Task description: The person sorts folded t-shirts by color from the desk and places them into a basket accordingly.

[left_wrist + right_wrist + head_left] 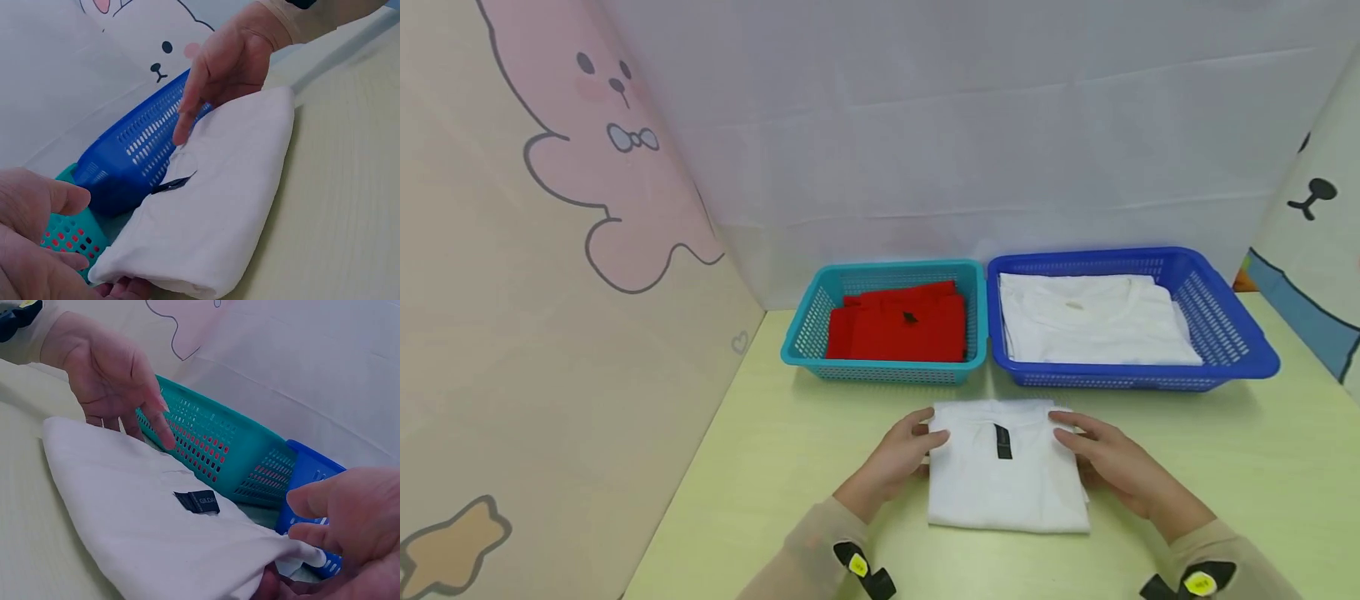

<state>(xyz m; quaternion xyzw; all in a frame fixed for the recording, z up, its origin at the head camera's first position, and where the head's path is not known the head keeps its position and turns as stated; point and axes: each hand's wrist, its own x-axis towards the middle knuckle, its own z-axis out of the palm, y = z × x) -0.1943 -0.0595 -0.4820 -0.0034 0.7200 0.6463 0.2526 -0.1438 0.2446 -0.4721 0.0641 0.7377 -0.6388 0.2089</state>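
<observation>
A folded white T-shirt (1000, 492) with a dark neck label (1003, 442) lies on the table in front of two baskets. My left hand (897, 454) is at its left edge, the thumb raised clear of the cloth. In the left wrist view, some of that hand's fingertips (128, 289) are tucked beneath the shirt's edge. My right hand (1116, 462) is at the opposite edge. Its thumb and index finger (309, 534) are spread apart, while lower fingers reach under the slightly raised cloth in the right wrist view.
Behind the shirt stands a teal basket (887, 374) holding folded red clothing (898, 329). Close to its right, a blue basket (1232, 354) holds folded white clothing (1093, 321). A pale curtain (970, 150) hangs behind, and a printed cloth (587, 375) borders the table's left side.
</observation>
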